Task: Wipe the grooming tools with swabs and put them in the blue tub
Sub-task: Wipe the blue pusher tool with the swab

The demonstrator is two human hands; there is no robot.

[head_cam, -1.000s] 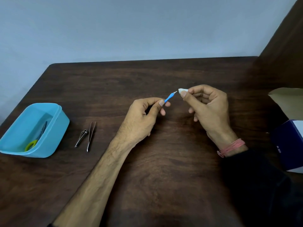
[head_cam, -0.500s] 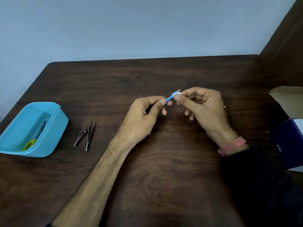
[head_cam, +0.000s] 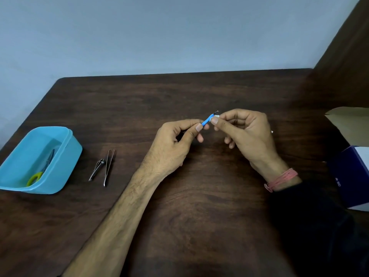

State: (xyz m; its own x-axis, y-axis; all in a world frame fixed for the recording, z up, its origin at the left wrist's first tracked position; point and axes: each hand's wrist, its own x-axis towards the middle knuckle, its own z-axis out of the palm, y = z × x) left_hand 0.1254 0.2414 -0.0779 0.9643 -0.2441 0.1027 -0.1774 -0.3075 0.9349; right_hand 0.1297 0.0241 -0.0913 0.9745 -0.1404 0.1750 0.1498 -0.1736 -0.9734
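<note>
From the head view, the left hand [head_cam: 171, 144] pinches the blue handle of a small grooming tool [head_cam: 207, 119] between thumb and forefinger, its thin metal tip pointing up and right above the counter [head_cam: 199, 206]. The right hand [head_cam: 247, 134] pinches a white swab [head_cam: 215, 117] against the tool just below that tip. The tool looks light, stiff and narrow, so the handle is the sensible place for the grip; the fine tip likely bends or pricks if squeezed. The swab seems soft and easily slips off. The blue tub [head_cam: 67, 156] sits well apart at the left, holding scissors [head_cam: 43, 166]. Nail clippers [head_cam: 97, 169] and tweezers [head_cam: 108, 166] lie side by side near it, probably slick steel.
</note>
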